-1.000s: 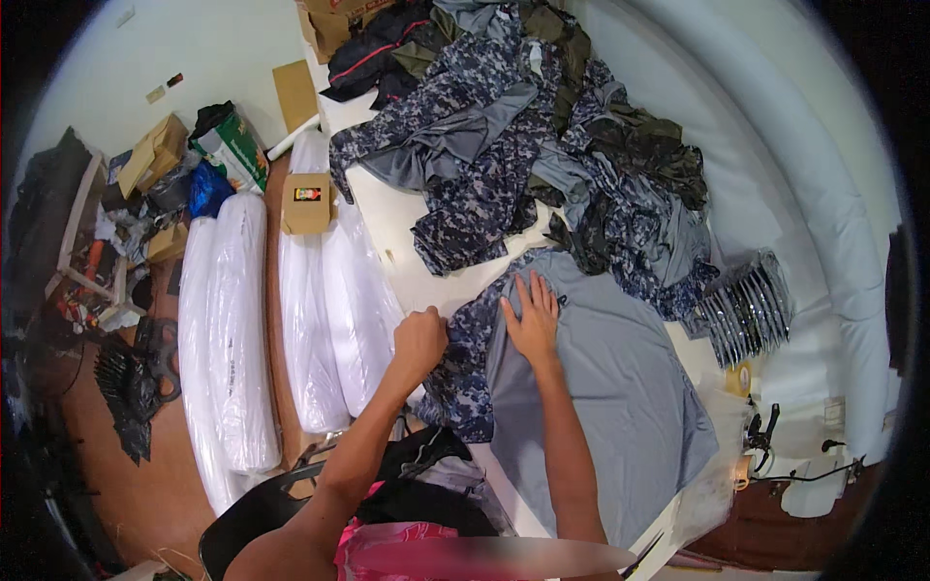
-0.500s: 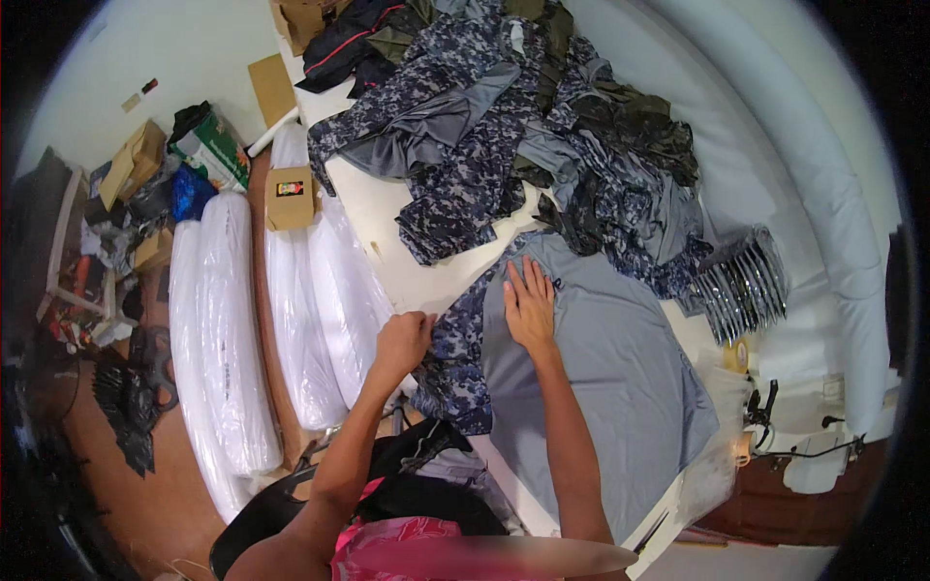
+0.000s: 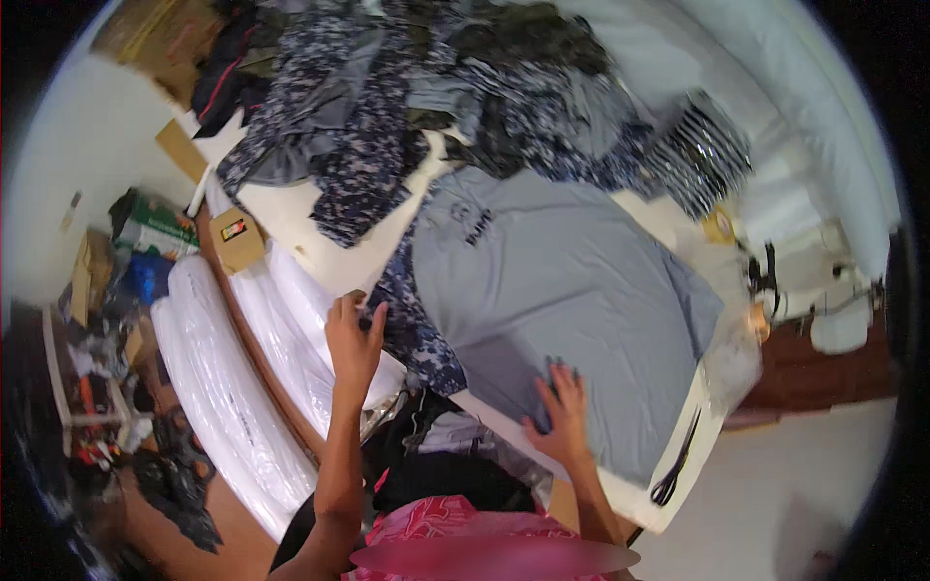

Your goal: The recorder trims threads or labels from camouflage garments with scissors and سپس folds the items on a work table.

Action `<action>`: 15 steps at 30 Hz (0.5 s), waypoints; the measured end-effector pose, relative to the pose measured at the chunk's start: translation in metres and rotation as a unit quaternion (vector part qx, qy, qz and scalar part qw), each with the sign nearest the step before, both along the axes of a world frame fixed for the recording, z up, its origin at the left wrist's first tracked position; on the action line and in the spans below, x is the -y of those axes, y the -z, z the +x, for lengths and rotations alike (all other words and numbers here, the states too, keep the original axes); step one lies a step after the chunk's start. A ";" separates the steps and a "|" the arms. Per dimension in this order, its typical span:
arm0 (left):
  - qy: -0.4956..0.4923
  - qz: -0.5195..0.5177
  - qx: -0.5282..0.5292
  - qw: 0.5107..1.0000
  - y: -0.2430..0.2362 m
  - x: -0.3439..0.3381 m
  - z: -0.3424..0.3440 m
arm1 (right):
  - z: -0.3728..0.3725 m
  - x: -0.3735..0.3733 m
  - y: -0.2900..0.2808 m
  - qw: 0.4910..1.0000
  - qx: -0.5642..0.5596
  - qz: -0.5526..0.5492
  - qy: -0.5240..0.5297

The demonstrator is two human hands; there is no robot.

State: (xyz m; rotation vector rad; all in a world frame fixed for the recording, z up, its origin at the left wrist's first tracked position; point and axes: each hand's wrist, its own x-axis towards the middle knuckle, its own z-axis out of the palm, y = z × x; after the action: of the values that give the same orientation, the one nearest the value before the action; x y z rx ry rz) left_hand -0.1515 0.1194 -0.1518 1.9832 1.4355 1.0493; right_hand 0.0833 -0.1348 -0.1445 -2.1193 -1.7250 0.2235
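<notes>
A grey shirt point(image 3: 572, 281) with a small dark print on its chest lies spread on the white table. Blue-grey camouflage cloth point(image 3: 426, 339), which looks like its sleeve, runs along the left side. My left hand point(image 3: 355, 344) is at the outer edge of that camouflage part, thumb apart from the fingers; whether it touches the cloth is unclear. Over the shirt's near edge, my right hand point(image 3: 565, 418) has its fingers spread, with nothing in its grasp.
Camouflage and grey garments point(image 3: 378, 107) are heaped at the far side. Packed clear plastic bags point(image 3: 699, 155) lie far right, near a yellow tape roll point(image 3: 718, 226). Black scissors point(image 3: 675, 467) rest at the near right table edge. Plastic-wrapped white rolls point(image 3: 228, 378) and a cardboard box point(image 3: 237, 242) stand left.
My right hand has slid from the shirt's upper part down to its near edge, uncovering the print. My left hand has opened from a closed fist. The view has shifted.
</notes>
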 end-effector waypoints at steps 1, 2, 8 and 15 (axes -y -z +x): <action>0.012 0.090 -0.029 0.995 -0.007 0.010 0.005 | 0.007 0.028 0.002 1.000 -0.007 -0.004 0.021; 0.072 0.066 -0.010 0.995 -0.010 0.026 0.008 | 0.014 0.053 0.001 0.998 0.014 0.013 0.057; 0.382 0.028 -0.085 0.920 -0.001 0.133 0.050 | 0.007 0.107 -0.009 0.992 -0.015 0.049 0.117; 0.267 0.126 -0.169 0.940 0.033 0.083 0.040 | 0.054 0.164 0.020 0.957 0.057 0.064 0.277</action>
State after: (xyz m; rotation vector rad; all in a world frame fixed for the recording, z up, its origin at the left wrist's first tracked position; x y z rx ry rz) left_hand -0.1117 0.0359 -0.1848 2.6343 0.8373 0.6927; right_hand 0.1369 -0.2987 -0.1648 -2.4479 -1.0931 -0.1690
